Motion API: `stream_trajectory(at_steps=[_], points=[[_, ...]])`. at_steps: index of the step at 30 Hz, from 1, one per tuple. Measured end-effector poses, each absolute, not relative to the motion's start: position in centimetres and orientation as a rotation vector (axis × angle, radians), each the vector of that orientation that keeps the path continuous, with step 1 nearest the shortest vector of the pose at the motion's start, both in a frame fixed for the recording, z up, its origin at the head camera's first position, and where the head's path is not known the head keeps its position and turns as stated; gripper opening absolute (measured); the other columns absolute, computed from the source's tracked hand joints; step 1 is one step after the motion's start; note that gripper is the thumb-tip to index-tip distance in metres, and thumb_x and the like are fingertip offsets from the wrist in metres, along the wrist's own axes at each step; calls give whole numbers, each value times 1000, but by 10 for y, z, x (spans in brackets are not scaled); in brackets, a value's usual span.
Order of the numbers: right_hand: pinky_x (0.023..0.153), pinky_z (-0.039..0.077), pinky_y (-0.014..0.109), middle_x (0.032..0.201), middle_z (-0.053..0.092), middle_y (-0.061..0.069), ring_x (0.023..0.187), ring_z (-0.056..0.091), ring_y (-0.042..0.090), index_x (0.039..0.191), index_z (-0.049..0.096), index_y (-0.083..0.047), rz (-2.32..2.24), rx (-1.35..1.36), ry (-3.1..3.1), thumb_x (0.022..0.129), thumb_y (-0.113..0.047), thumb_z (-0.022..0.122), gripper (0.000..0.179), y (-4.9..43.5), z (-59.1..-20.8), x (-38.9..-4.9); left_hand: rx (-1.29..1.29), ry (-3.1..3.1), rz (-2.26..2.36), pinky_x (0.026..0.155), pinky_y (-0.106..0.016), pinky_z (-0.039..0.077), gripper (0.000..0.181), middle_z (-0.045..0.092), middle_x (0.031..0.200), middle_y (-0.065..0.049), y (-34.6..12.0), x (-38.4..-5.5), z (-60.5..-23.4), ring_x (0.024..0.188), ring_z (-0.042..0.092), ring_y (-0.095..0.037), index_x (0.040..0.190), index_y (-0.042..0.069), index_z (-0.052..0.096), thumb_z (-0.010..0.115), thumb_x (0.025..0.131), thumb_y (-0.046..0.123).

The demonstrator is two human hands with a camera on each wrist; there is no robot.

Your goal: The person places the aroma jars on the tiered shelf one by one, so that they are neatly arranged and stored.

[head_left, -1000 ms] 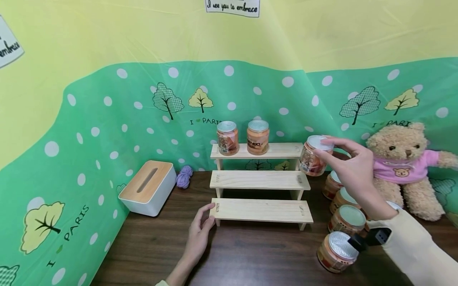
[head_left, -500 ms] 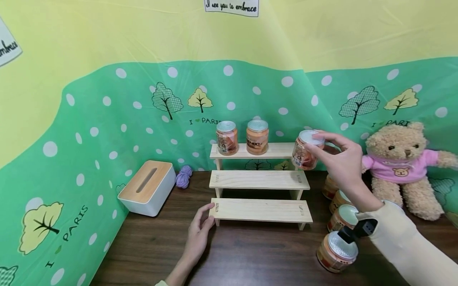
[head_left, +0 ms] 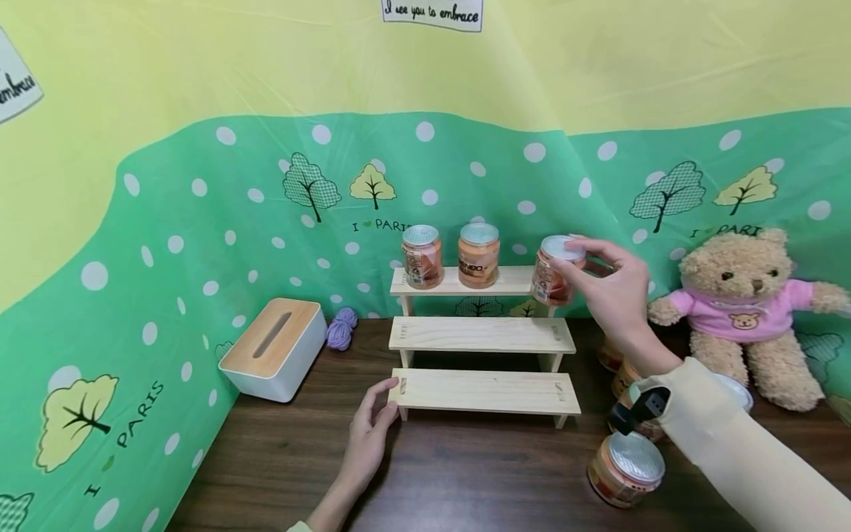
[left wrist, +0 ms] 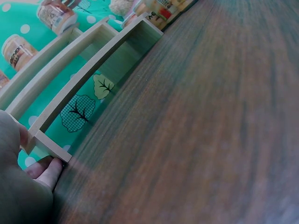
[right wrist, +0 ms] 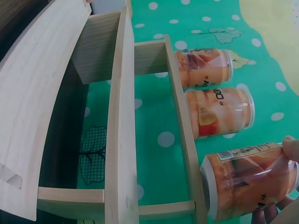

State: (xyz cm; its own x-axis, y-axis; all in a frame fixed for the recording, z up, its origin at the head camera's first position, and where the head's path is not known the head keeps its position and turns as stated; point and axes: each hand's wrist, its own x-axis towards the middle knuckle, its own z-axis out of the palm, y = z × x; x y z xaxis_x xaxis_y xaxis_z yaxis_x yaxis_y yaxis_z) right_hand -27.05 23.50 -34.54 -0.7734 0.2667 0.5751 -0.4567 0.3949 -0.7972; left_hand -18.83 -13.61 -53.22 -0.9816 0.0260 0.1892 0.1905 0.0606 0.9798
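Note:
A three-step wooden display rack point(head_left: 482, 334) stands on the table. My left hand point(head_left: 368, 428) grips the left end of its lowest step; the left wrist view shows fingers point(left wrist: 49, 172) against that step's end support. My right hand point(head_left: 614, 288) holds a jar point(head_left: 553, 284) with a pale lid and orange label, thumb and fingers round its lid end. That jar is at the right end of the top step, its base close to the board's edge in the right wrist view; contact is hard to tell. Two similar jars, one left point(head_left: 422, 258) and one middle point(head_left: 479, 257), stand upright on the top step.
Several more jars stand right of the rack, partly behind my right arm; the nearest jar point(head_left: 626, 469) is at the front. A teddy bear point(head_left: 751, 318) in pink sits behind them. A tissue box point(head_left: 274, 351) and purple yarn point(head_left: 342, 329) are at left.
My right hand has carried the jar leftward and slightly up, from beside the rack to the right end of the top step. My left hand has stayed on the lowest step.

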Motion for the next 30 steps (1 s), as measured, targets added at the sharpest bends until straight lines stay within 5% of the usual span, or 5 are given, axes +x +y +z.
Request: stream_trajectory(at_steps=[6, 13, 30], points=[[84, 54, 15, 115, 72, -14, 98, 67, 7, 128, 80, -2, 1416, 155, -2031, 93, -15, 91, 39, 231, -344, -280, -421, -2074, -2011, 95, -26, 60, 37, 62, 153, -14, -144, -200, -560, 113, 70, -11, 152, 10, 63, 59, 116, 16], [92, 55, 15, 114, 59, -10, 106, 61, 4, 127, 79, -2, 1343, 108, -2049, 91, -19, 94, 43, 223, -345, -288, -182, -2211, -2099, 103, -25, 55, 39, 55, 161, -20, -137, -189, -532, 117, 67, -15, 154, 4, 58, 56, 116, 7], [75, 48, 15, 103, 64, 11, 100, 54, 6, 119, 79, 3, 1218, 136, -1943, 89, -16, 96, 40, 211, -350, -300, -422, -2110, -1970, 90, -26, 58, 37, 67, 143, -11, -146, -204, -570, 107, 69, -12, 152, 11, 63, 60, 116, 20]])
